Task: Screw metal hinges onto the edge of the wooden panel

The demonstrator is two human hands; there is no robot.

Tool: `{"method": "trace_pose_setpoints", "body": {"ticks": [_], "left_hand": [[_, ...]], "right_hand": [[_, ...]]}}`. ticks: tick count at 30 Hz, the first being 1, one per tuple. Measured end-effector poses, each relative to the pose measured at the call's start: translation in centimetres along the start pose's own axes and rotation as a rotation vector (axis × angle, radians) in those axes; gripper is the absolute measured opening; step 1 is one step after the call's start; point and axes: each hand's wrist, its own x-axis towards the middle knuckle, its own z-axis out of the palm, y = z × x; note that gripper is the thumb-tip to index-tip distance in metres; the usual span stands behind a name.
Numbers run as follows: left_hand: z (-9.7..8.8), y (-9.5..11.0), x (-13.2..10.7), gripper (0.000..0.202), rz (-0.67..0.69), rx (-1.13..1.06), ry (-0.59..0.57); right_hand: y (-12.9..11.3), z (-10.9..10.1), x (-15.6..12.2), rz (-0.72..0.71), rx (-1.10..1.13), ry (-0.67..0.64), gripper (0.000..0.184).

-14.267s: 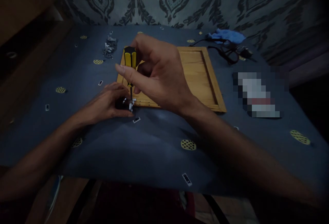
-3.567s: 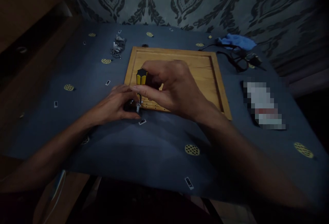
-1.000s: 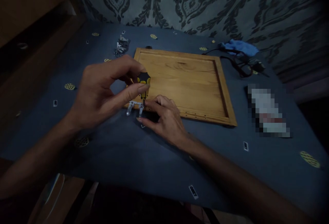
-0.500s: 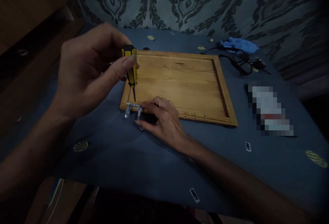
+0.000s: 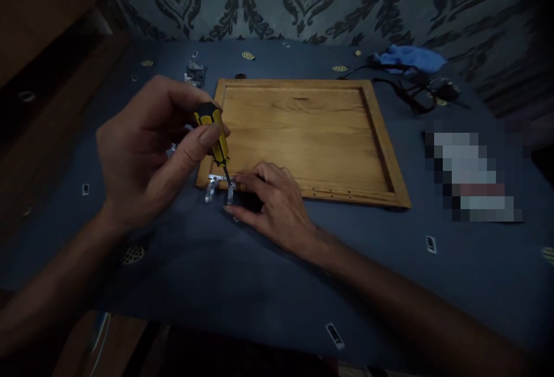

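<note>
My left hand point(image 5: 151, 146) is closed around the yellow-and-black handle of a screwdriver point(image 5: 219, 143), which tilts down to the right. Its tip meets a silver metal bracket point(image 5: 210, 187) with two curved arms, at the near left corner of a framed wooden panel point(image 5: 294, 129). My right hand point(image 5: 277, 206) steadies that bracket, index finger on top by the screwdriver tip and thumb below at the right arm. Any screw under the tip is too small to make out. Small dark holes run along the panel's near rail, right of my right hand.
More silver metal hardware point(image 5: 194, 73) lies behind the panel's far left corner. At the back right are a blue cloth point(image 5: 409, 58) and black glasses point(image 5: 415, 97). A blurred-out packet point(image 5: 471, 175) lies on the right of the dark blue patterned tablecloth point(image 5: 268, 284). A patterned wall rises behind.
My left hand has come down with the screwdriver, and the tip has moved from above the bracket onto it. My right hand stays at the bracket. The view has shifted slightly.
</note>
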Motion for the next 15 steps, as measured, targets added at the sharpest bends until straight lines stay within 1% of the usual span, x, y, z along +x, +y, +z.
{"method": "trace_pose_setpoints", "body": {"ticks": [5,11,15], "left_hand": [[0.07,-0.46,-0.4,0.018,-0.056,-0.002,-0.003],[0.17,-0.75,-0.45,0.024,0.01,0.002,-0.009],[0.3,-0.69,-0.51,0.02,0.02,-0.015,-0.001]], "right_hand": [[0.04,0.08,-0.01,0.007,-0.011,-0.012,0.041],[0.1,0.12,-0.02,0.014,-0.028,-0.024,0.043],[0.17,0.19,-0.04,-0.001,-0.036,-0.011,0.045]]}}
